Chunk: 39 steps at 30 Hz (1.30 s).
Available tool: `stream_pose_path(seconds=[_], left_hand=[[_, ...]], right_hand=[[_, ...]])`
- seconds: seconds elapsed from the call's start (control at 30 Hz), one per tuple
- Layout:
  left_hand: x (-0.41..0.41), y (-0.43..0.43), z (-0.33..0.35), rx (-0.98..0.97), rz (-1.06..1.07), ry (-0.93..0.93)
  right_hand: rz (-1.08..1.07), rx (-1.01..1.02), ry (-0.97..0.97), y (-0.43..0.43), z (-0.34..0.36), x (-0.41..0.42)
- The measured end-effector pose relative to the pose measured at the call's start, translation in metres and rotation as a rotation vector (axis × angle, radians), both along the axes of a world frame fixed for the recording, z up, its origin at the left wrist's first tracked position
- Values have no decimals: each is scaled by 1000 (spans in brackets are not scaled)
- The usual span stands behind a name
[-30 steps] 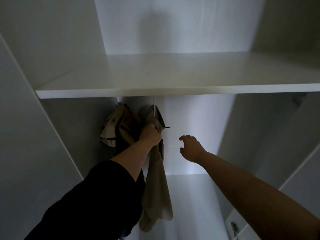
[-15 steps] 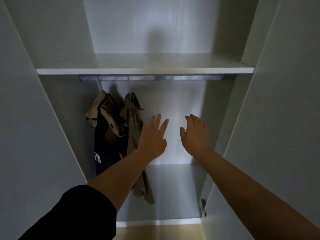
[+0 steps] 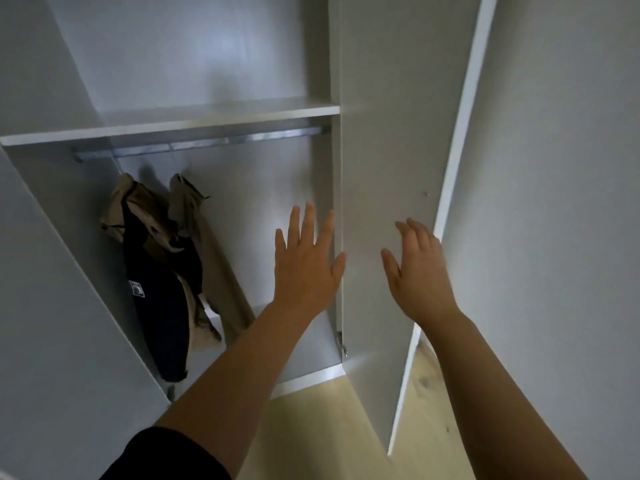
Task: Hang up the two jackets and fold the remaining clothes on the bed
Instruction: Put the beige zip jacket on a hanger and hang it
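Bare forearms reach up from the bottom of the frame into a white wardrobe. The left hand (image 3: 306, 268) is raised in the middle of the frame, palm forward, its grip spread wide with straight fingers and holding nothing; its thumb lies at the front edge of the wardrobe's right side panel (image 3: 337, 216), though contact cannot be told. A black sleeve (image 3: 166, 455) covers the left upper arm at the lower left. The right hand (image 3: 420, 271) is right of centre, fingers straight and loosely apart, its grip flat against or just before the inner face of the open wardrobe door (image 3: 391, 150); whether it touches cannot be told.

Both jackets hang at the left of the frame from a metal rail (image 3: 207, 142) under a white shelf (image 3: 180, 121). The navy and tan jacket (image 3: 156, 289) is furthest left, with a small white label on its dark panel. The beige jacket (image 3: 207, 244) hangs just beside it on the right, its lower part slanting toward the wardrobe floor. Both jackets are apart from the hands.

A door hinge (image 3: 341, 342) shows low on the side panel. Pale wooden floor (image 3: 311, 420) lies at the lower centre, below the wardrobe's base and door. A plain white wall (image 3: 561, 168) fills the right side.
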State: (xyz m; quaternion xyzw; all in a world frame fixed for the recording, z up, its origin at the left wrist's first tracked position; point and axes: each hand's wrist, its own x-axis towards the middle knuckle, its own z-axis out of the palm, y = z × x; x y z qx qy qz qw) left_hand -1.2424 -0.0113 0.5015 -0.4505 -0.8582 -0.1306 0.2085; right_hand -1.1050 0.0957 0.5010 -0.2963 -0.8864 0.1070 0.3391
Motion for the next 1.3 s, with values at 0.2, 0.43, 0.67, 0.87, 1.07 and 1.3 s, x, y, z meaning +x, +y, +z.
stream_pose_path(seconds=[0.2,0.43,0.67,0.87,1.07,1.3], left_hand=[[153,-51,-25,41,-82,-63],[316,-53,-27,-44,-310,-161],[479,-8,-17,-46,-642,-118],[666,29,-24,8,-952,-178],[851,63,-52,-59,-1127,-184],[986,102,-119,-117,-1250,-182]], right_hand=[[-170,-42,-121,-58,-38,151],[-352,-130,-167,-94,-44,316],[-660,-145,-123,-100,-33,496],[-967,-121,-85,-106,-35,680],[-1180,-147,-173,-103,-58,856],[-1245,-187,-167,-67,-117,985]])
